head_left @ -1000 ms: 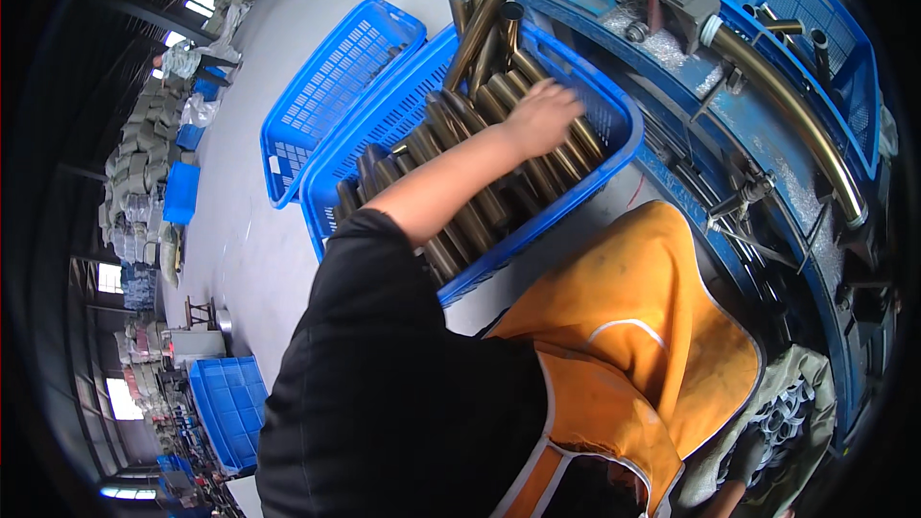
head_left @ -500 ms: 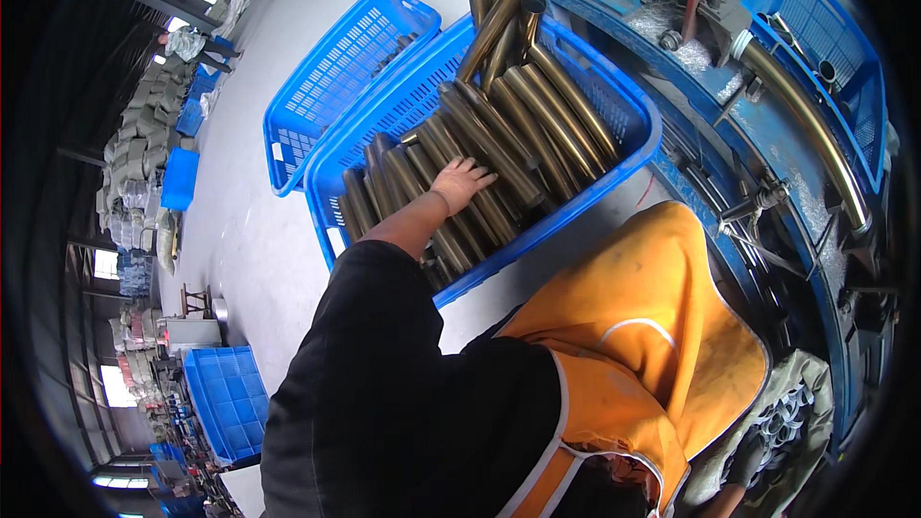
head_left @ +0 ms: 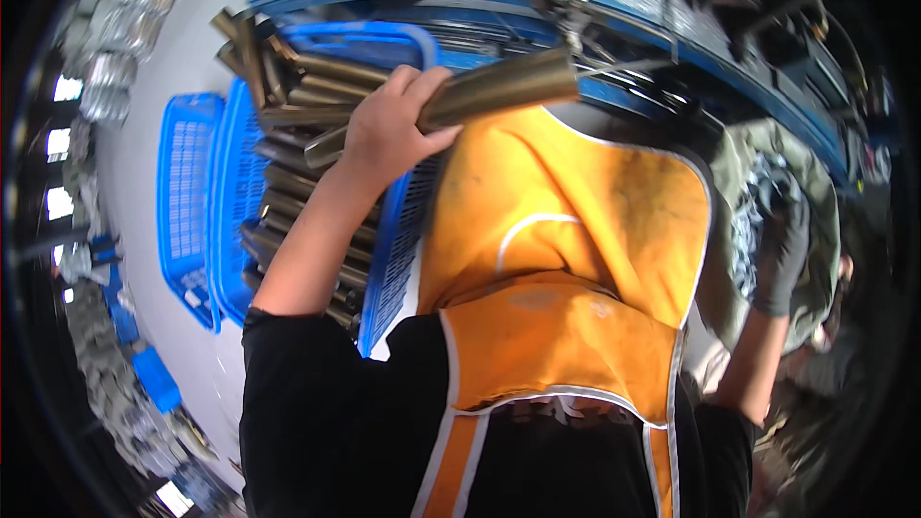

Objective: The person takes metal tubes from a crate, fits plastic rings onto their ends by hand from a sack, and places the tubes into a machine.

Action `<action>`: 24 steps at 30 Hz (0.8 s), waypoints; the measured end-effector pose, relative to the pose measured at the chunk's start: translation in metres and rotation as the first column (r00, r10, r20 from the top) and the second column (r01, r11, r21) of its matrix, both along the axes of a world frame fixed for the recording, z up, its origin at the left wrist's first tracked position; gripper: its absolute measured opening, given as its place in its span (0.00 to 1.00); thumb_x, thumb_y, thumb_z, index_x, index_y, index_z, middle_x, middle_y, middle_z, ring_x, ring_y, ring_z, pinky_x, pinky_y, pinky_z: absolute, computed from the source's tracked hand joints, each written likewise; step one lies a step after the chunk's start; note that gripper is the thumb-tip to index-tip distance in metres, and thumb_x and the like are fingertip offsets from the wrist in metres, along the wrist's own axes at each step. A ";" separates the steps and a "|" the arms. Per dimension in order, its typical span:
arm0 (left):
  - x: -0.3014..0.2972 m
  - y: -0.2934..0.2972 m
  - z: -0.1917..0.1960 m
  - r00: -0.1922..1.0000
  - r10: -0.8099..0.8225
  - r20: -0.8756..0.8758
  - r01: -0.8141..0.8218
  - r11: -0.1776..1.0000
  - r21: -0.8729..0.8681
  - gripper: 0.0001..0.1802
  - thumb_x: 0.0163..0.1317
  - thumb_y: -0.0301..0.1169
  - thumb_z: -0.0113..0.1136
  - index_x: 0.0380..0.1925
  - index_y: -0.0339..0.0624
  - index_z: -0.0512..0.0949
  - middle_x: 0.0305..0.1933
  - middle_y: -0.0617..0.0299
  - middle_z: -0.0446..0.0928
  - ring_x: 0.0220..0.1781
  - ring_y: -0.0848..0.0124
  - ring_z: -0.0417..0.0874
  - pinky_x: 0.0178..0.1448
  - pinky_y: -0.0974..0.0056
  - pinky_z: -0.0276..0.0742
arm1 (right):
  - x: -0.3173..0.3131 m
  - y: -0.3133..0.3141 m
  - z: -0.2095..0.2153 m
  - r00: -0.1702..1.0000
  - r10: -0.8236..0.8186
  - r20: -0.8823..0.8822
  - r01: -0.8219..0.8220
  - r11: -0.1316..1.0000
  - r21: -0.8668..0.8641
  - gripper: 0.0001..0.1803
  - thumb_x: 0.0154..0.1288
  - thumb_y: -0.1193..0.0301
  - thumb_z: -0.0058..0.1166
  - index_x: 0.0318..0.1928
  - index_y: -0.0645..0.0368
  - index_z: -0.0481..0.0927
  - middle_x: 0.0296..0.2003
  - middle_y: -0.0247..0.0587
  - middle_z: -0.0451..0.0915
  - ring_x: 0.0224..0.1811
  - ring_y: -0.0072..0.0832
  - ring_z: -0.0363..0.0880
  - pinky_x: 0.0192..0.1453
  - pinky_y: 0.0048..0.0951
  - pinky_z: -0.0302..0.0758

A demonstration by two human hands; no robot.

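Note:
My left hand (head_left: 389, 134) is closed around a brass-coloured metal tube (head_left: 499, 86), held up level above my orange apron (head_left: 576, 221), with its free end pointing right. Just behind the hand stands a blue plastic crate (head_left: 393, 240) filled with several similar tubes (head_left: 297, 125) lying side by side. My right hand (head_left: 782, 230) is low at the right, dark-covered and pressed against grey-green cloth. Its fingers are hidden.
A second blue crate (head_left: 187, 192), holding nothing I can see, stands on the grey floor to the left of the full one. A long blue metal workbench or machine (head_left: 614, 0) with pipes and fittings runs along the top. More blue crates (head_left: 153, 379) sit at the lower left.
My left hand was flat on the tubes in the crate. It now grips one tube and has lifted it out toward my chest. The view has swung round.

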State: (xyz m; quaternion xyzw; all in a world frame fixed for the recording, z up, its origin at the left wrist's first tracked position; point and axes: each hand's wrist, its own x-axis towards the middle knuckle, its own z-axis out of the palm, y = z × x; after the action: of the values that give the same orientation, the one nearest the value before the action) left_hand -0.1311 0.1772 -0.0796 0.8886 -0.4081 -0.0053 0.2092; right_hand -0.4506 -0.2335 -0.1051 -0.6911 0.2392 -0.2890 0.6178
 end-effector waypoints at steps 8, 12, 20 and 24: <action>-0.075 -0.077 0.016 0.879 -0.334 -0.340 0.363 0.931 0.024 0.35 0.50 0.38 0.75 0.60 0.46 0.74 0.51 0.52 0.81 0.51 0.52 0.82 0.53 0.55 0.79 | 0.057 0.096 0.019 0.964 0.263 0.049 -0.265 0.918 0.296 0.49 0.57 0.43 0.69 0.69 0.61 0.65 0.59 0.40 0.74 0.60 0.27 0.74 0.64 0.31 0.71; -0.083 -0.076 0.005 0.856 -0.345 -0.384 0.395 0.917 0.056 0.36 0.51 0.39 0.75 0.60 0.46 0.73 0.50 0.51 0.81 0.51 0.52 0.82 0.53 0.54 0.79 | 0.046 0.084 0.018 0.903 0.416 -0.112 -0.418 0.909 0.006 0.41 0.61 0.45 0.64 0.63 0.63 0.72 0.59 0.43 0.75 0.62 0.31 0.73 0.67 0.32 0.68; -0.097 -0.080 -0.011 0.880 -0.360 -0.309 0.410 0.905 0.115 0.34 0.50 0.40 0.74 0.58 0.49 0.74 0.46 0.55 0.81 0.47 0.53 0.83 0.50 0.53 0.80 | 0.054 0.107 0.008 0.944 0.316 -0.092 -0.323 0.837 -0.441 0.13 0.72 0.70 0.42 0.48 0.66 0.75 0.41 0.51 0.77 0.43 0.42 0.78 0.53 0.36 0.74; -0.103 -0.079 -0.017 0.922 -0.309 -0.235 0.345 0.929 0.130 0.34 0.49 0.41 0.75 0.57 0.50 0.74 0.45 0.56 0.82 0.47 0.54 0.84 0.49 0.54 0.80 | 0.057 0.112 0.005 0.948 0.271 -0.169 -0.317 0.857 -0.405 0.11 0.72 0.73 0.41 0.45 0.65 0.76 0.39 0.52 0.76 0.42 0.43 0.78 0.51 0.36 0.74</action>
State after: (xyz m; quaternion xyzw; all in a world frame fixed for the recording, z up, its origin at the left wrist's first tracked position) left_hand -0.2338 0.0978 -0.0968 0.8165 -0.5249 -0.1686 0.1713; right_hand -0.3937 -0.1218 -0.0996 -0.8521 0.0941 -0.1993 0.4746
